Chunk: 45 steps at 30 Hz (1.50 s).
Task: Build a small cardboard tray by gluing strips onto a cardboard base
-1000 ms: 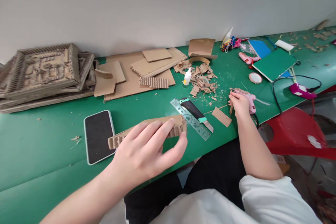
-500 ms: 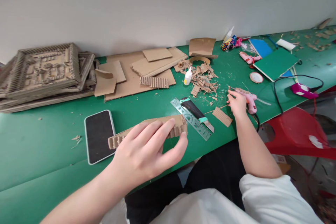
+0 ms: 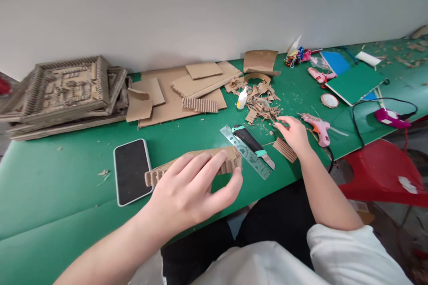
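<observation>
My left hand grips a long strip of corrugated cardboard, holding it just above the green table. My right hand hovers open over a small ribbed cardboard piece, fingers stretched toward the scrap pile. A pink glue gun lies just right of that hand, untouched. A utility knife and a metal ruler lie between my two hands.
A phone lies face up left of the strip. Flat cardboard sheets and a stack of cardboard frames sit by the wall. A small glue bottle, a green board, a second glue gun and a red chair are on the right.
My right hand has left the pink glue gun and moved left, opening over the small ribbed piece. My left hand keeps its hold on the strip.
</observation>
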Motion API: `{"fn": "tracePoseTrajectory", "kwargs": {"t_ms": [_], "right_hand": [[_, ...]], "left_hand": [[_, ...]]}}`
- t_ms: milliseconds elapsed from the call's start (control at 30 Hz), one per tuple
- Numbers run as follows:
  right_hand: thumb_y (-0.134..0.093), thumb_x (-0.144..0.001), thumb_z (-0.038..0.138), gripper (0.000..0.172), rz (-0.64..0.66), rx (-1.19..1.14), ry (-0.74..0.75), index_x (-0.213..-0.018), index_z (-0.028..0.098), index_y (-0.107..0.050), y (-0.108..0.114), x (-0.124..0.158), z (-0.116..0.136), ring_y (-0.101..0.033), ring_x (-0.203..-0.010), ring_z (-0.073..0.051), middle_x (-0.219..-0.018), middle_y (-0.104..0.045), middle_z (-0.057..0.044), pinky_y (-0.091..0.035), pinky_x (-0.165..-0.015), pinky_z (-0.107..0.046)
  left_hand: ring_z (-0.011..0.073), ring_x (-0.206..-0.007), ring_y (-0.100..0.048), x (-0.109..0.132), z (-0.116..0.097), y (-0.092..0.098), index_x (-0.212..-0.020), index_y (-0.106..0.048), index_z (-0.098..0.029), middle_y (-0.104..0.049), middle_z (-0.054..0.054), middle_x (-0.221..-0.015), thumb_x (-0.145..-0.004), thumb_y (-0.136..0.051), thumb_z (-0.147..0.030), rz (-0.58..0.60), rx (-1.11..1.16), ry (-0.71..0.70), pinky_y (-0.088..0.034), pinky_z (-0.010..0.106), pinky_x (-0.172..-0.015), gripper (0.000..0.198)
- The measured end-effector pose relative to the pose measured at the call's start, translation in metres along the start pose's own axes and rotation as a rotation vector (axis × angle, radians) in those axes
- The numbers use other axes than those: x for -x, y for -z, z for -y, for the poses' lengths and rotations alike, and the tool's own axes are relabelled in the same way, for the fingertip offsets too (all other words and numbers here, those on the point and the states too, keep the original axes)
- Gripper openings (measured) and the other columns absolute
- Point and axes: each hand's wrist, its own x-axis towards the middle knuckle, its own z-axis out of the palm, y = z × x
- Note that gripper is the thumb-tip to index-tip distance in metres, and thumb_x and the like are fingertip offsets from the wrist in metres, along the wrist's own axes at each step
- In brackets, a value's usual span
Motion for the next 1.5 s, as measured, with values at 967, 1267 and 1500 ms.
{"fn": "tracePoseTrajectory", "kwargs": {"t_ms": [967,1267,1500], "right_hand": [[-0.068,-0.076,0.007,0.027,-0.015,-0.550,0.823,-0.103,0.013,-0.065,0.015,0.070,0.163,-0.066,-0.096,-0.020,-0.093,-0.072,-0.012,-0.059,-0.079,-0.037],[-0.068,-0.077,0.007,0.026,-0.001,-0.551,0.831,-0.103,0.012,-0.065,0.015,0.071,0.165,-0.066,-0.096,-0.020,-0.093,-0.071,-0.012,-0.060,-0.079,-0.036],[-0.065,-0.078,0.008,0.028,0.027,-0.538,0.836,-0.106,0.012,-0.064,0.017,0.072,0.164,-0.066,-0.097,-0.021,-0.096,-0.071,-0.013,-0.060,-0.080,-0.037]], "left_hand": [[0.0174,-0.070,-0.067,0.002,0.003,-0.003,-0.096,-0.056,-0.019,-0.071,0.007,-0.088,-0.082,-0.055,-0.007,-0.045,0.083,-0.004,-0.051,0.029,-0.060,0.018],[0.0201,-0.083,-0.069,0.010,0.004,0.000,-0.109,-0.059,-0.006,-0.073,0.011,-0.096,-0.085,-0.062,-0.020,0.027,0.182,0.055,-0.053,0.031,-0.071,0.027],[0.0168,-0.084,-0.068,0.007,-0.001,0.003,-0.104,-0.060,-0.011,-0.072,0.007,-0.092,-0.086,-0.060,-0.015,0.038,0.258,0.165,-0.052,0.029,-0.074,0.019]]}}
